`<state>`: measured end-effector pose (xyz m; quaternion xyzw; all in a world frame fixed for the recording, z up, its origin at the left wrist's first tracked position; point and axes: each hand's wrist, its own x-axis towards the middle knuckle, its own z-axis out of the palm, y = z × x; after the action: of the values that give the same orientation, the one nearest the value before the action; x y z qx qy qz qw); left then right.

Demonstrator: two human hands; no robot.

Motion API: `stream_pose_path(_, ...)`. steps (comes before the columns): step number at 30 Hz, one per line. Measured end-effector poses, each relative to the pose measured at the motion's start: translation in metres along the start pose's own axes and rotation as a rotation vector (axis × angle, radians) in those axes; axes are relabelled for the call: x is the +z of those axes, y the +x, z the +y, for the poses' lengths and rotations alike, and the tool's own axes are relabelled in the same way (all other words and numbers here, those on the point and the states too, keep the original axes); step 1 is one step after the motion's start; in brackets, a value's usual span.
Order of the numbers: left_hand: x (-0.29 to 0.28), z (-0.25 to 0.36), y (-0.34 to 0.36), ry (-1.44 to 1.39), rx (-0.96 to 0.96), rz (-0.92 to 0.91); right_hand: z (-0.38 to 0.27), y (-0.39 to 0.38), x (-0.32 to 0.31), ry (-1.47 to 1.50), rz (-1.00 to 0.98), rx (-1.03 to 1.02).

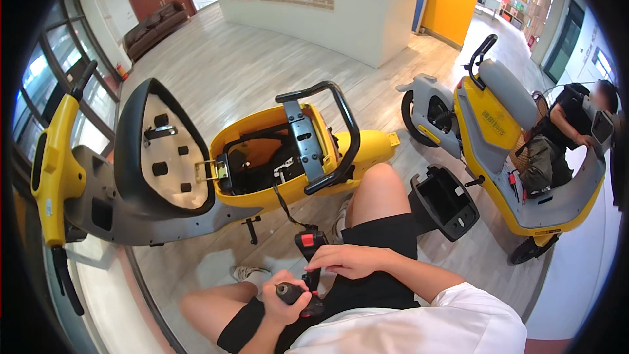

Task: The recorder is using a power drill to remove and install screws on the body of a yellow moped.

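Observation:
My left hand (283, 303) is closed on a black-and-red power tool (313, 305) in my lap, its chuck facing up. My right hand (347, 259) lies across a black part just above it, fingers extended and slightly bent. Beyond that hand sits a black device with a red patch (308, 241); a dark cable runs up from it to the yellow scooter (367, 151) before me. The scooter's seat (164, 157) is raised on its hinge, exposing the yellow compartment (249, 131) and a metal bracket beneath the black grab rail (347, 118).
A second yellow scooter (491, 118) stands at right, where a person (570, 124) crouches beside red-handled tools (513, 183). A black plastic bin (445, 203) lies between the scooters. Behind are a white counter (295, 26), brown sofa (154, 29), yellow wall (445, 6) and, left, glass doors (72, 46).

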<state>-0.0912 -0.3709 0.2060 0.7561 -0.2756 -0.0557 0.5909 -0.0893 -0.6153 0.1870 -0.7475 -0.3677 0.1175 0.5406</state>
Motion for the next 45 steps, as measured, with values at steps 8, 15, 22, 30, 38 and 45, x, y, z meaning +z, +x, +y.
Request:
stream_pose_path(8, -0.004, 0.076, 0.046, 0.025, 0.331, -0.679, -0.027, 0.028, 0.003, 1.131, 0.447, 0.339)
stream_pose_path(15, 0.011, 0.096, 0.058, -0.048, 0.321, -0.965, -0.027, 0.037, 0.045, 1.467, -0.017, 0.721)
stream_pose_path(22, 0.011, 0.064, 0.062, -0.106, 0.246, -1.040, -0.004, 0.026, 0.079, 1.811, 0.049, 0.760)
stream_pose_path(30, 0.009, 0.037, 0.083, -0.164, 0.115, -1.066, 0.008, 0.023, 0.071, 1.772, 0.241, 0.724)
stream_pose_path(38, 0.009, 0.033, 0.102, -0.207, 0.009, -1.048, 0.012, 0.030, 0.066, 1.837, 0.318, 0.562)
stream_pose_path(45, 0.016, 0.043, 0.125, -0.154, 0.068, -1.155, 0.011, 0.030, 0.059, 1.945, 0.341, 0.471)
